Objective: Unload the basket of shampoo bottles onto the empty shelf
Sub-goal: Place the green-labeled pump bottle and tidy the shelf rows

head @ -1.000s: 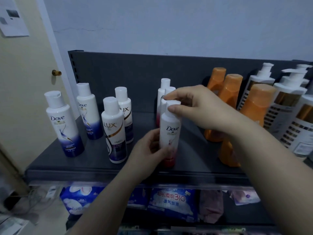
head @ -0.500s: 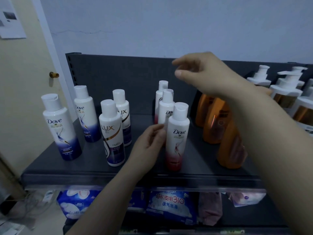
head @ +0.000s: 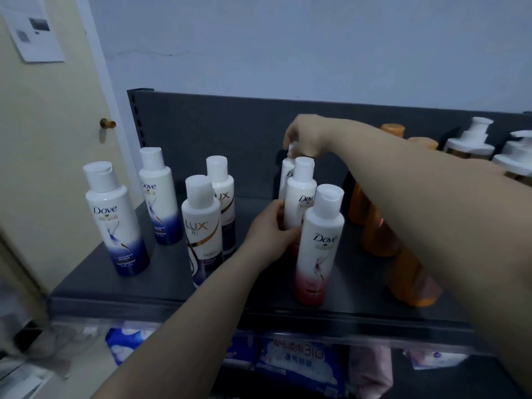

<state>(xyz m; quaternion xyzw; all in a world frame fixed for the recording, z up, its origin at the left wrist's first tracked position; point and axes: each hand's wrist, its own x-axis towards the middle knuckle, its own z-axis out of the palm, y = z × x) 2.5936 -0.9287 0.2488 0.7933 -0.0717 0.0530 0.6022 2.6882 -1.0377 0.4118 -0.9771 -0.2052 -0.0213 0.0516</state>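
ok so the right hand [head: 309, 136] lets go of the front Dove [head: 319, 246] near the shelf [head: 172, 286] front edge and now pinches the back Dove [head: 288, 168] by its cap, while the left hand [head: 269, 231] curls round the middle Dove [head: 299, 194], so I'd say it's just row tidying.

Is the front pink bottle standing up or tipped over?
Standing up. The front pink bottle rests base-down on the shelf, cap on top.

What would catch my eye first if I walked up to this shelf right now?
Two hands at work: the left hand grips the middle bottle of a pink-and-white row, the right hand pinches the cap of the back bottle. Orange bottles stand to the right, blue-and-white bottles to the left.
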